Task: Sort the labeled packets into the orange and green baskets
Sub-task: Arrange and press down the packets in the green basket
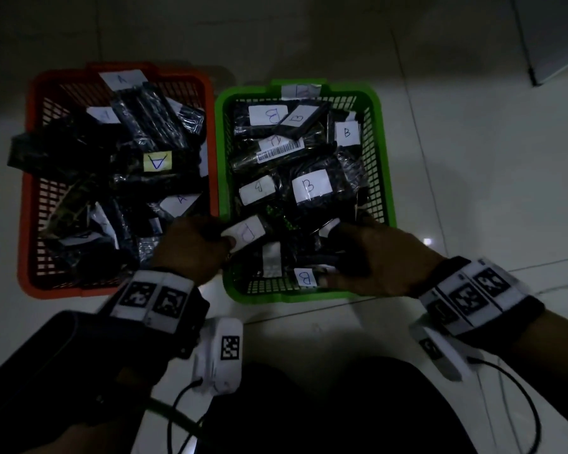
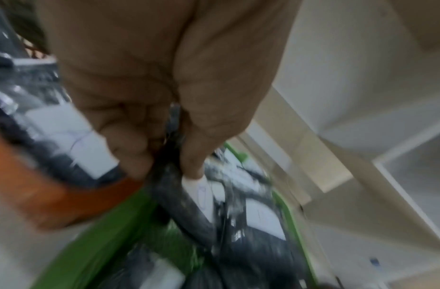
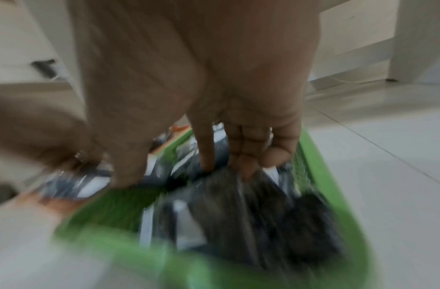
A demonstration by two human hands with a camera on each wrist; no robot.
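- Two baskets, orange [image 1: 27, 178] and green [image 1: 386, 178], are sitting side by side.
- Your left hand [image 1: 191, 247] is pinching a packet [image 1: 246, 234], label up, probably to read it.
- Your right hand [image 1: 374, 257] is grasping another packet [image 3: 238, 195] in the green.

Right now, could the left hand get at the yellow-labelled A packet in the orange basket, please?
Probably not freely: the left hand is already pinching a white-labelled packet over the green basket. The yellow-labelled packet lies uncovered on top in the orange basket.
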